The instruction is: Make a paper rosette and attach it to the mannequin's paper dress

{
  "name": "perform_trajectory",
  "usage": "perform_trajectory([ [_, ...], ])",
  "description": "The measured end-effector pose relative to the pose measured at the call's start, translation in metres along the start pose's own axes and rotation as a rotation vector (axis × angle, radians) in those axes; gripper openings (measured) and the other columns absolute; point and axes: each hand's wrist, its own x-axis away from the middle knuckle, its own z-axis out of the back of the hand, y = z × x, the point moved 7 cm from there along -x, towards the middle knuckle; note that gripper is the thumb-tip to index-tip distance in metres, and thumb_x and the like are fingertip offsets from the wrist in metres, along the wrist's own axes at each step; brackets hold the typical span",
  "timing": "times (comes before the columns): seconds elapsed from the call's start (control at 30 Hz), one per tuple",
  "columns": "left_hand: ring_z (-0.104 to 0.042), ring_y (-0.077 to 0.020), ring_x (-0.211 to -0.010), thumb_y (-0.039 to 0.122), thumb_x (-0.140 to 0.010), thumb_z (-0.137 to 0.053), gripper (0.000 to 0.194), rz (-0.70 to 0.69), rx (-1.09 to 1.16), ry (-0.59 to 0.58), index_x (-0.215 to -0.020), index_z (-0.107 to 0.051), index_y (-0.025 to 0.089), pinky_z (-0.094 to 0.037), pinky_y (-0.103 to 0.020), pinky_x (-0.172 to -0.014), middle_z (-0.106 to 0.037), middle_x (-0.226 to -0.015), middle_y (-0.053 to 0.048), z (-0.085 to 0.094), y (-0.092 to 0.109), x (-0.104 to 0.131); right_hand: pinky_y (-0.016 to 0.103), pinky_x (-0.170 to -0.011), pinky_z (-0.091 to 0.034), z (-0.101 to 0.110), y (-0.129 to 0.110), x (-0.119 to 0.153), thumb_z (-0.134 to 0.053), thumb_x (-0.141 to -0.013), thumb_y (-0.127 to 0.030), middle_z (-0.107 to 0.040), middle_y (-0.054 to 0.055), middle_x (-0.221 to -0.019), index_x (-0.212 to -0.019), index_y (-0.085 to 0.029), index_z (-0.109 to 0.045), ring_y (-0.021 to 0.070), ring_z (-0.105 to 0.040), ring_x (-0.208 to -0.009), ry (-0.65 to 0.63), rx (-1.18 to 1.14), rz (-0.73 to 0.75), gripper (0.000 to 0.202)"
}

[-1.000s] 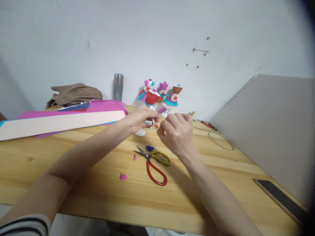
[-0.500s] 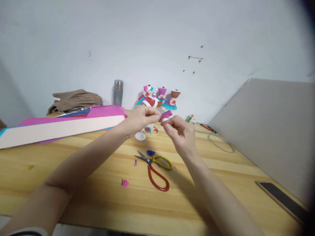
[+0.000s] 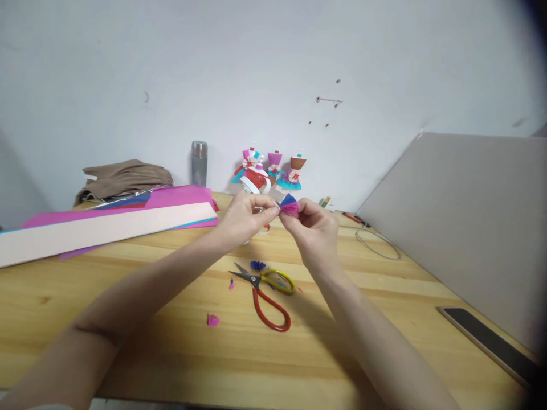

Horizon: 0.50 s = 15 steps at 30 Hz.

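Between my two hands is a small fan-shaped piece of blue and pink paper [image 3: 289, 206], held up above the table. My left hand [image 3: 248, 217] pinches its narrow left end between thumb and fingertips. On the other side, my right hand [image 3: 315, 228] grips the piece's right edge with thumb and fingers. Below the hands lie scissors [image 3: 255, 280] with one yellow and one red handle, blades parted. A pleated blue paper scrap [image 3: 257, 265] rests just behind them, and a pink paper scrap [image 3: 212, 320] sits nearer the front.
Small paper dresses on stands [image 3: 292, 171] line the wall. Left are a grey flask [image 3: 199, 164], brown cloth [image 3: 128, 181] and stacked coloured paper sheets [image 3: 115, 228]. A phone [image 3: 482, 341] lies at right, near a cable [image 3: 378, 245] and a grey panel [image 3: 465, 210].
The paper piece has turned and fanned out, showing more blue and pink. My right hand's fingers have closed in on its right edge. The camera view has shifted slightly.
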Motion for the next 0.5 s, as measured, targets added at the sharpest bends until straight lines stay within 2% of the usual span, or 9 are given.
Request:
perform_trajectory([
  [0.23,-0.047,-0.0074,-0.059,0.026,-0.071,-0.068,0.021,0.061,0.118,-0.028,-0.055,-0.060,0.013,-0.038,-0.021,-0.057,-0.054,-0.059,0.002,-0.0002,0.0010,0.0018,0.027,-0.053,-0.036,0.0010,-0.0003,-0.0009,-0.068,-0.073,-0.029,-0.050,-0.004,-0.059,-0.063,-0.022,-0.053,0.0107,-0.043,-0.056,-0.020,0.090,0.046,0.020],
  [0.37,-0.047,-0.0081,-0.059,0.027,-0.069,-0.069,0.020,0.080,0.135,-0.053,-0.057,-0.062,0.013,-0.038,-0.022,-0.058,-0.055,-0.059,0.001,-0.0017,-0.0010,0.0014,0.027,-0.053,-0.038,0.0029,-0.0052,0.0002,-0.067,-0.074,-0.027,-0.047,-0.004,-0.060,-0.063,-0.022,-0.050,0.0105,-0.042,-0.055,-0.002,0.179,0.132,0.021],
  [0.5,-0.048,-0.0086,-0.061,0.028,-0.069,-0.071,0.019,0.073,0.155,-0.089,-0.059,-0.064,0.013,-0.039,-0.023,-0.060,-0.056,-0.062,0.001,-0.0028,-0.0028,0.0011,0.027,-0.052,-0.037,0.0030,-0.0068,-0.0007,-0.068,-0.073,-0.029,-0.049,-0.004,-0.059,-0.063,-0.023,-0.051,0.0109,-0.043,-0.054,-0.019,0.168,0.122,0.021],
])
